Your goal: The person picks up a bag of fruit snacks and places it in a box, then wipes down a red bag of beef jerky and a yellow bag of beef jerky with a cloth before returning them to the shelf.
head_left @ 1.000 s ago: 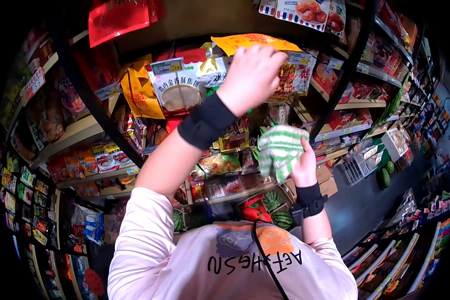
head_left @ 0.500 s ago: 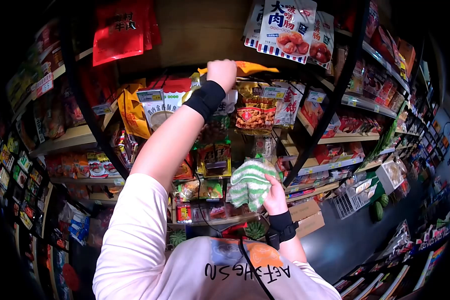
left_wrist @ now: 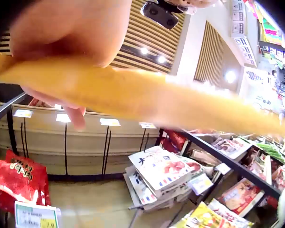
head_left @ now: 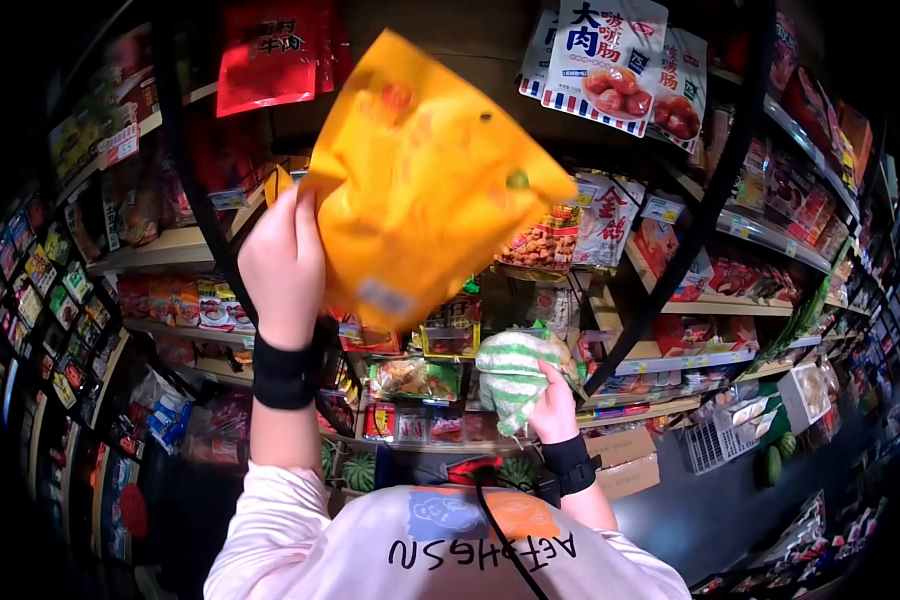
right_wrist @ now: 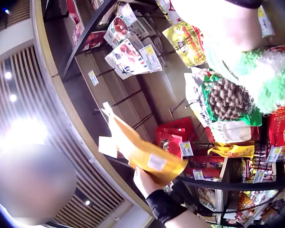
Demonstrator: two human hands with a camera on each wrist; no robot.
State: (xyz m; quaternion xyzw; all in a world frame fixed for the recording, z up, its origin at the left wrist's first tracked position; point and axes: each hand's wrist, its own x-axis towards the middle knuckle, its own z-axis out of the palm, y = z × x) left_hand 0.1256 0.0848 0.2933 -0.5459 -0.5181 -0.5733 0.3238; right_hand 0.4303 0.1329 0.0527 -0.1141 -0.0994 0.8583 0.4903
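My left hand (head_left: 285, 260) grips a yellow snack bag (head_left: 425, 190) by its left edge, thumb on one face and fingers behind. The bag is raised in front of the hanging rack, its broad face toward the head camera. In the left wrist view the same bag (left_wrist: 133, 97) is seen edge-on. Lower and to the right, my right hand (head_left: 552, 408) holds a crumpled green-and-white striped cloth (head_left: 515, 375), thumb over it and most fingers hidden. In the right wrist view the cloth (right_wrist: 270, 80) looks fluffy.
Red pouches (head_left: 275, 60) hang at upper left and white sausage pouches (head_left: 610, 75) at upper right. Behind the yellow bag are more hanging snack packs (head_left: 610, 220) with price tags. Black shelf posts (head_left: 715, 180) frame the rack; a cardboard box (head_left: 625, 462) lies below right.
My left hand has drawn the yellow bag from the rack toward me and left, turning it from edge-on to face-on. My right hand still holds the cloth low, shifted only slightly.
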